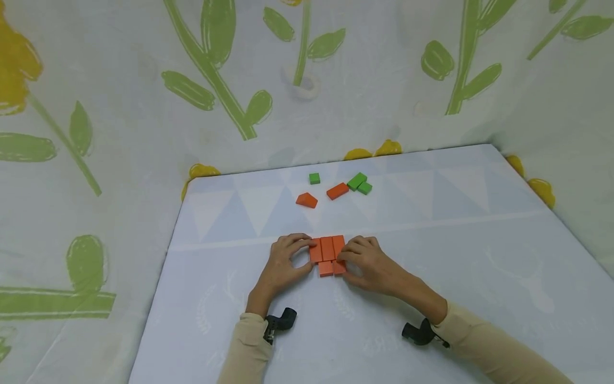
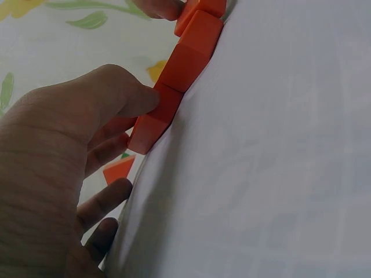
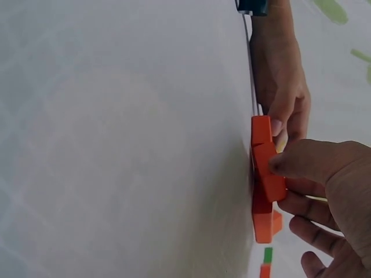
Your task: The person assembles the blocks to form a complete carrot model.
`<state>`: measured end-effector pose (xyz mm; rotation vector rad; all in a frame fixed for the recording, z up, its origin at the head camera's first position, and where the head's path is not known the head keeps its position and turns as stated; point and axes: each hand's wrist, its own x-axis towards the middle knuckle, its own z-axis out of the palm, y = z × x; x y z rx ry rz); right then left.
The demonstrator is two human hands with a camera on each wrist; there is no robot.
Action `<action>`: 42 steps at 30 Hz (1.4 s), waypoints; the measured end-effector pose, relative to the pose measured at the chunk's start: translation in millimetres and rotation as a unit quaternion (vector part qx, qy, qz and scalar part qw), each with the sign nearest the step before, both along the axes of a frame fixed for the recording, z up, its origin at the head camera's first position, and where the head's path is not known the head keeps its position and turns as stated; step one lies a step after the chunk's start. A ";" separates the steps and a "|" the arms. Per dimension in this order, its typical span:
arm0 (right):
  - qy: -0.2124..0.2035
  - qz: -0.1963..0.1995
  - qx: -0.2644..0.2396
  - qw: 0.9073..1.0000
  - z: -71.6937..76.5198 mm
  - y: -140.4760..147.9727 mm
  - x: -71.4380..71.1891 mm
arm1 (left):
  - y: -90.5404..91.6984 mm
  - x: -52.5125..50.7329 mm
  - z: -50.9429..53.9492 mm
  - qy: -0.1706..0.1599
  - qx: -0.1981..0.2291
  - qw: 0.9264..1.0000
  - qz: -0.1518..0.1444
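Left hand [image 1: 280,265] facing right hand [image 1: 371,266], fingers bent inward.

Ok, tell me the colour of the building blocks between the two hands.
The building blocks are orange-red; the head view shows them best.

Probably a makeshift recording space, pale sheeting [image 1: 129,69] printed with green stems [image 1: 224,96] and yellow flowers [image 1: 16,66], around three sides of a patterned bench [image 1: 460,266], black cameras [image 1: 420,334] at both wrists [image 1: 258,303]

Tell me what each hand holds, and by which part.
The left hand pinches the back row's leftmost orange block, thumb at its near end. The right hand holds the front row's right orange block, thumb on its near face; finger contact unclear.
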<state>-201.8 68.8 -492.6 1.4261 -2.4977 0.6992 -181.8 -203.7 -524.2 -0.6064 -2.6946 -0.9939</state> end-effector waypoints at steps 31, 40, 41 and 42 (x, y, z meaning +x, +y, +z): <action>-0.011 -0.045 -0.010 0.999 18.5 0.6 -28.2 | -2.6 -0.9 -1.3 0.006 0.004 1.000 0.004; -0.070 -0.127 -0.004 0.989 34.7 5.9 -79.3 | -0.9 -1.8 -3.9 0.008 0.009 1.000 -0.003; -0.078 -0.135 -0.002 0.988 35.4 5.7 -85.7 | -0.5 -1.8 -3.8 0.010 0.011 1.000 -0.005; -0.084 -0.143 0.002 0.986 35.3 5.5 -92.3 | -0.2 -1.7 -3.7 0.011 0.010 1.000 -0.005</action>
